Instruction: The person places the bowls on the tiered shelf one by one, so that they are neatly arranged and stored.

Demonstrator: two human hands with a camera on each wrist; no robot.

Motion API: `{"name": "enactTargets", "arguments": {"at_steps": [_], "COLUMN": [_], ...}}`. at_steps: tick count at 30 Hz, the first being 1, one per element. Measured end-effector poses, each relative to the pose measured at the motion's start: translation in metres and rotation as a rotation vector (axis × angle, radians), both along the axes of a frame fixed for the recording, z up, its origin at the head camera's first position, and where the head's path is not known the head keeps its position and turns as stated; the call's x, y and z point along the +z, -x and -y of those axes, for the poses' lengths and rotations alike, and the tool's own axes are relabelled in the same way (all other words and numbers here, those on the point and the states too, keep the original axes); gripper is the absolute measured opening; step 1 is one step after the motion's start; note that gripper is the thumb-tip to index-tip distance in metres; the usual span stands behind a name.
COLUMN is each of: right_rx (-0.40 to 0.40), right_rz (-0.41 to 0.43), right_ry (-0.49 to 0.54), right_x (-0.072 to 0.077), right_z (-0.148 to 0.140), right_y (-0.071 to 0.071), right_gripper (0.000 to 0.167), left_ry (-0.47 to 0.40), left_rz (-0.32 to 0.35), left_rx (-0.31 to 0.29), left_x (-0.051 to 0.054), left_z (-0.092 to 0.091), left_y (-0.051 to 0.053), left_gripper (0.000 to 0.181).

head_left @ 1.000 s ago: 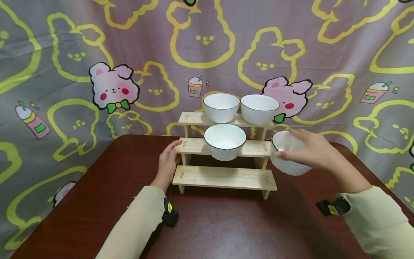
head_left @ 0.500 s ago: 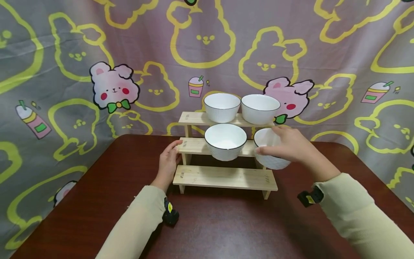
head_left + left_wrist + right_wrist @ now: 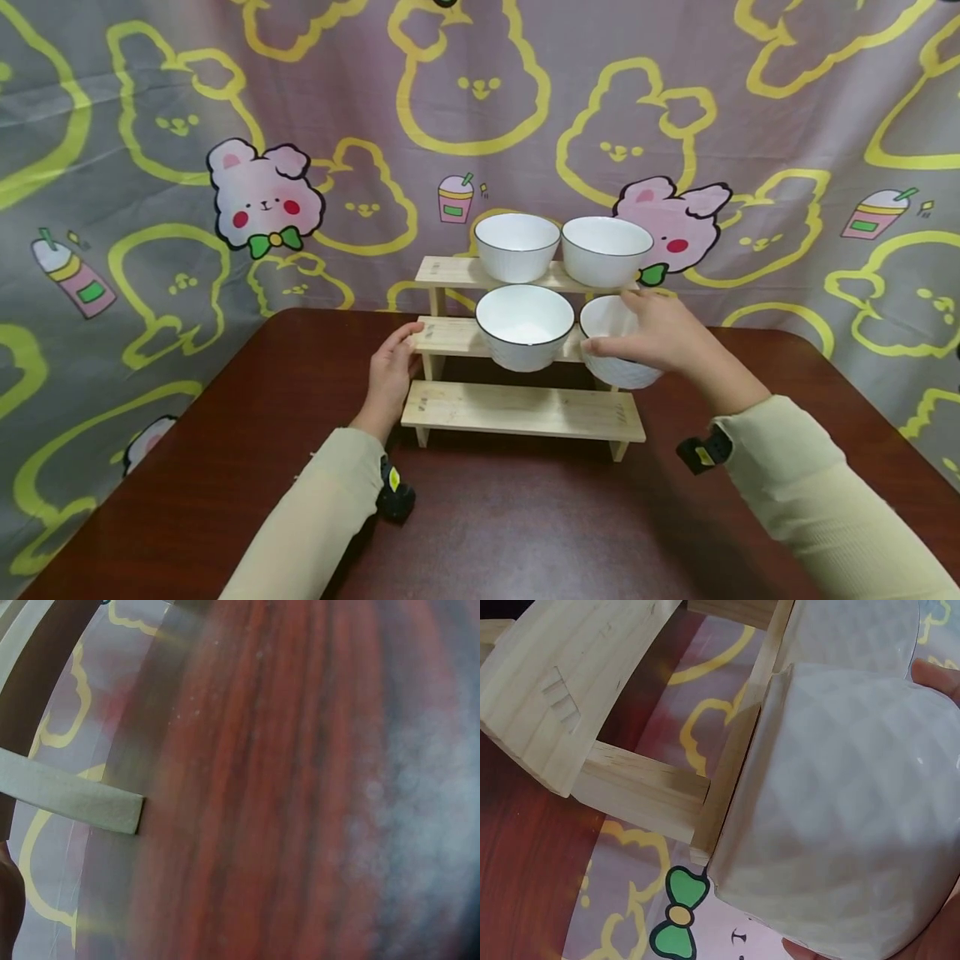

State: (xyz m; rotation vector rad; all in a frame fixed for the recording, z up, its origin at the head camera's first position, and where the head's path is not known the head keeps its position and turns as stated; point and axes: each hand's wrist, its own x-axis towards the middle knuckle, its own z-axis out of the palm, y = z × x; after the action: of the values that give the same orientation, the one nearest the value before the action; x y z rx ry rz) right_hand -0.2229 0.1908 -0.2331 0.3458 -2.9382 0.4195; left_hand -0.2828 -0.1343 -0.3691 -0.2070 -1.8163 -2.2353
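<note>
A three-tier wooden stand (image 3: 525,410) stands on the dark red table. My left hand (image 3: 388,375) grips the left end of its middle tier. With my right hand (image 3: 663,333) I hold a white bowl (image 3: 622,372) by its rim, thumb on the near side and fingers on the far side. In the right wrist view the base of this quilted-pattern bowl (image 3: 847,802) meets the tier's edge. Left of it on the middle tier sits another white bowl (image 3: 523,329), dark-rimmed. Two more bowls, one left (image 3: 517,250) and one right (image 3: 607,254), stand upright on the top tier.
The bottom tier (image 3: 450,404) is bare wood. Around the stand spreads the glossy table (image 3: 510,533). A patterned curtain (image 3: 345,100) hangs behind it. The left wrist view mostly shows blurred table surface (image 3: 277,787).
My right hand has carried its bowl leftward and slightly up, from beside the stand to the right end of the middle tier. My left hand has stayed in place.
</note>
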Motion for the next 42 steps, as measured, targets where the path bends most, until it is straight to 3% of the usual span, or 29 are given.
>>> {"name": "enactTargets", "arguments": {"at_steps": [10, 23, 42], "right_rx": [-0.012, -0.154, -0.138], "right_rz": [0.054, 0.186, 0.089], "right_ry": [-0.05, -0.084, 0.007], "right_x": [0.0074, 0.009, 0.0003], "right_z": [0.0039, 0.0085, 0.0097], "right_y": [0.0024, 0.0011, 0.0058], "right_gripper": [0.101, 0.113, 0.109], "left_ry": [0.021, 0.015, 0.031], "left_rz": [-0.01, -0.014, 0.009], "left_rx": [-0.003, -0.017, -0.014], "left_x": [0.0009, 0.0008, -0.0032], "left_z": [0.0034, 0.0011, 0.0025], "left_y": [0.0024, 0.0025, 0.0039], "left_gripper": [0.035, 0.035, 0.035]}}
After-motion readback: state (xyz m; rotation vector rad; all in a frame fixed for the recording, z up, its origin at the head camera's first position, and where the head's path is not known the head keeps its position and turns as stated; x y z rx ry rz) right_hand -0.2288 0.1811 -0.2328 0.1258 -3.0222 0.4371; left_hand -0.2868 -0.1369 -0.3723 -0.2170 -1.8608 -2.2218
